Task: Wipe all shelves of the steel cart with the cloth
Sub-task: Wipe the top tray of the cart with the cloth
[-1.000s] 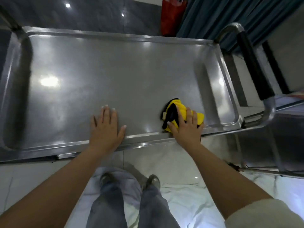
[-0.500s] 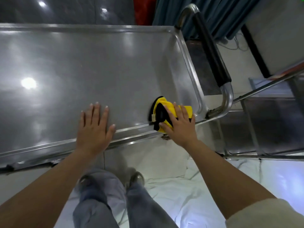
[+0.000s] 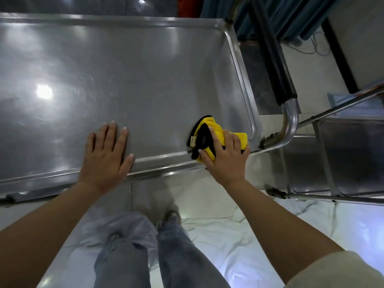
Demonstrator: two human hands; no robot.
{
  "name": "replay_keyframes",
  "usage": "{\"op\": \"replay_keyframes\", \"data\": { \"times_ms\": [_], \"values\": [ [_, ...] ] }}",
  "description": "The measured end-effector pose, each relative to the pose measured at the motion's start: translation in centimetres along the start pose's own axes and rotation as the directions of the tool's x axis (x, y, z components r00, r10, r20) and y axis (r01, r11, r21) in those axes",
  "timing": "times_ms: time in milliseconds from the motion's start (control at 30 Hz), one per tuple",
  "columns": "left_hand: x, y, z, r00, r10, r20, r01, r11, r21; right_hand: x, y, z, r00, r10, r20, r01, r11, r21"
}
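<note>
1. while the left hand (image 3: 104, 156) lies flat with fingers spread and straight on the top shelf (image 3: 135, 80) of the steel cart, its palm sits over the near rim and it holds nothing.
2. the right hand (image 3: 227, 159) presses down on the cloth (image 3: 209, 133), fingers laid over it and slightly bent, thumb against its near edge.
3. the cloth is yellow with black trim, bunched up, and lies in the near right corner of the top shelf, partly over the near rim and just beside the right rim.
4. a small pale tag shows on the cloth's left side.
5. the shelf is bare shiny steel with a raised rim all round and a bright spot of reflected light at the left.
6. the cart's handle (image 3: 274, 65), a steel tube with a black grip, runs along the right end of the shelf, apart from the cloth.
7. a lower shelf (image 3: 351, 156) of steel shows at the right, below the handle.
8. below the shelf edge are the person's legs in grey jeans (image 3: 128, 256) and a white sheet (image 3: 228, 235) on the floor.
</note>
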State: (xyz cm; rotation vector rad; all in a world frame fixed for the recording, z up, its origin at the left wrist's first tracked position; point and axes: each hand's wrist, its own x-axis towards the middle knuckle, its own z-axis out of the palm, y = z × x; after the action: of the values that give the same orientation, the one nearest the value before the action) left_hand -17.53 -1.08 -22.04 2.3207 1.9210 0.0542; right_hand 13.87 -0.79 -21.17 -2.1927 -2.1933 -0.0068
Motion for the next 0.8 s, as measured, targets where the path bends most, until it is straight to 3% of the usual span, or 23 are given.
{"op": "replay_keyframes", "data": {
  "times_ms": [433, 800],
  "values": [
    [-2.8, -3.1, 0.6, 0.997, 0.076, -0.016, -0.076, 0.997, 0.028, -4.8, -4.5, 0.5, 0.987, 0.155, -0.037, -0.156, 0.987, -0.024],
    [-3.1, -4.3, 0.2, 0.997, 0.069, -0.039, -0.068, 0.997, 0.034, -4.4, -5.8, 1.4, 0.983, 0.162, -0.089, -0.165, 0.986, -0.029]
  ]
}}
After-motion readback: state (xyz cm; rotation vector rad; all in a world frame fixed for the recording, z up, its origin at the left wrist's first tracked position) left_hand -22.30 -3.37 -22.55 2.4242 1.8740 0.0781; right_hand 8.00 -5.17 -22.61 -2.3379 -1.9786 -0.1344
